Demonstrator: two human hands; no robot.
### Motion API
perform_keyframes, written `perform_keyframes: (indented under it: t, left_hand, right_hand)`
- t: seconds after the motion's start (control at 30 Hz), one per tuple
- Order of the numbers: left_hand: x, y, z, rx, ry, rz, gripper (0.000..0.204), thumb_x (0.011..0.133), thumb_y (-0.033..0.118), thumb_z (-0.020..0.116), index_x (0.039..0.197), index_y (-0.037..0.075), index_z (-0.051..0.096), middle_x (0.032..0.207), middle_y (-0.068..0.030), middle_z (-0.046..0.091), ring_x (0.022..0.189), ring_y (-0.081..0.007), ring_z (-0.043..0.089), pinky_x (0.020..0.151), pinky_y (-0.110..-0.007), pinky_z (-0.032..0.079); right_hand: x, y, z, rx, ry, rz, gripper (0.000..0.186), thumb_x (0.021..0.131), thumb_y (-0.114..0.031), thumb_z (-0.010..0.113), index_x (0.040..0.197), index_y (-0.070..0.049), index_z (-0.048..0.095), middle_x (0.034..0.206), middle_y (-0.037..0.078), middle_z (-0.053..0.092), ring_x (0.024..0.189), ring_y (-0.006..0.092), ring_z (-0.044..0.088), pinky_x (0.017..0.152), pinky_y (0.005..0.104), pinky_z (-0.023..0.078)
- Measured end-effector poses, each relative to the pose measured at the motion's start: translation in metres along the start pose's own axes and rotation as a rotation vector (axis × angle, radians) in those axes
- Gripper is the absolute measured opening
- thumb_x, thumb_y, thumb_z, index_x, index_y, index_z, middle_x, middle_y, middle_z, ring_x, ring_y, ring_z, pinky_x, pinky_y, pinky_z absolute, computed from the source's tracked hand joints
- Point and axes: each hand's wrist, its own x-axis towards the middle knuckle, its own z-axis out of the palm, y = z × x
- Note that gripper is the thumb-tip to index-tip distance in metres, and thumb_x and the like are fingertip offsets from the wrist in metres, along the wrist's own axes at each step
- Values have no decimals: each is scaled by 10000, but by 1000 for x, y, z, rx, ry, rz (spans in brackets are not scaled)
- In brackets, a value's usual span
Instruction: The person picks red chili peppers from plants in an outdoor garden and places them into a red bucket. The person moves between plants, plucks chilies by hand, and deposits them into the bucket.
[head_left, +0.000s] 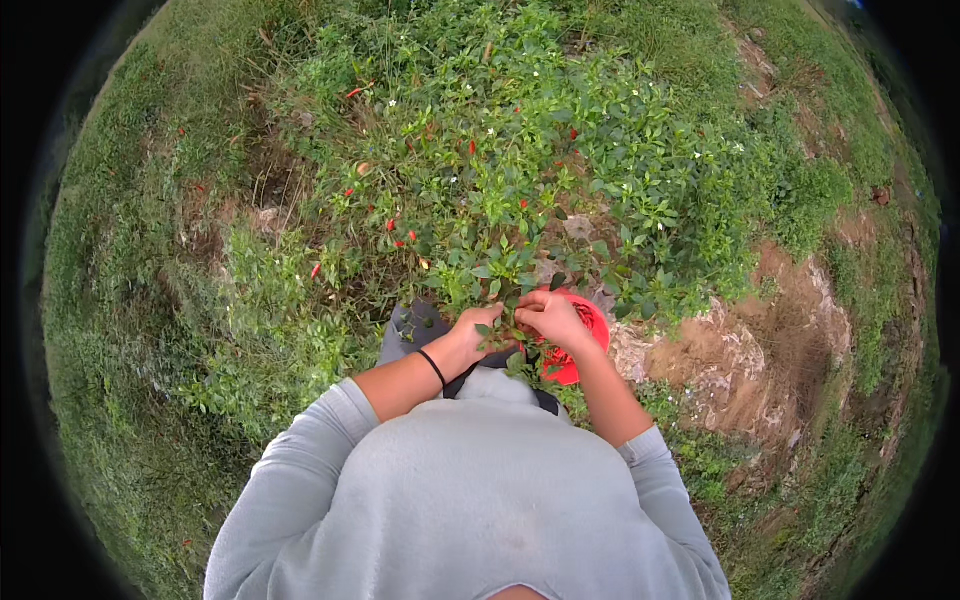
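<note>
Just below the middle of the view, my left hand (475,330) is closed on a leafy stem of a chilli plant (495,268), its fingers partly hidden by leaves. My right hand (545,318) is beside it, fingertips pinched among the leaves on something too small to make out. Behind and beneath my right hand is a red plastic container (563,372) holding red chillies (585,320), partly covered by my hand and foliage. My grey-clad leg (410,330) shows beyond my left wrist.
Bushy plants (660,200) with white flowers and scattered red chillies (390,225) spread ahead of me. Dense weeds (140,300) cover the left side. A patch of bare, pale brown earth and rock (760,360) lies to the right.
</note>
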Motion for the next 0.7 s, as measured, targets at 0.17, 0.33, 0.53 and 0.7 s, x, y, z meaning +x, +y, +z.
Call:
perform_keyframes:
  t: [0.17,0.33,0.53,0.7]
  left_hand:
    - [12,-2,-15,-45,27,-59,249,894,322,496,895,74,519,783,-52,558,651,-203,554,590,-317,494]
    - [16,-6,-31,6,118,9,180,852,272,529,744,128,518,635,13,507,564,-136,512,524,-272,441]
    - [8,-6,-62,152,35,-2,245,874,334,520,783,107,509,659,5,499,571,-140,490,513,-296,420]
    - [15,-15,-93,284,-111,17,248,867,324,555,835,78,542,703,-25,552,596,-136,536,532,-272,454]
  right_hand:
    - [21,23,-1,-286,-71,-129,215,738,-164,682,884,-21,617,800,98,652,681,142,611,617,283,478]
    - [40,39,-4,-452,-37,-296,155,756,-96,599,883,-7,595,818,158,631,756,275,618,678,361,480]
    - [78,47,-2,-471,296,-310,178,729,-44,542,902,-19,578,864,211,609,815,382,580,699,430,461]
    - [122,34,35,-337,-350,-432,248,773,-128,581,994,-17,560,856,110,622,780,205,593,696,351,469]
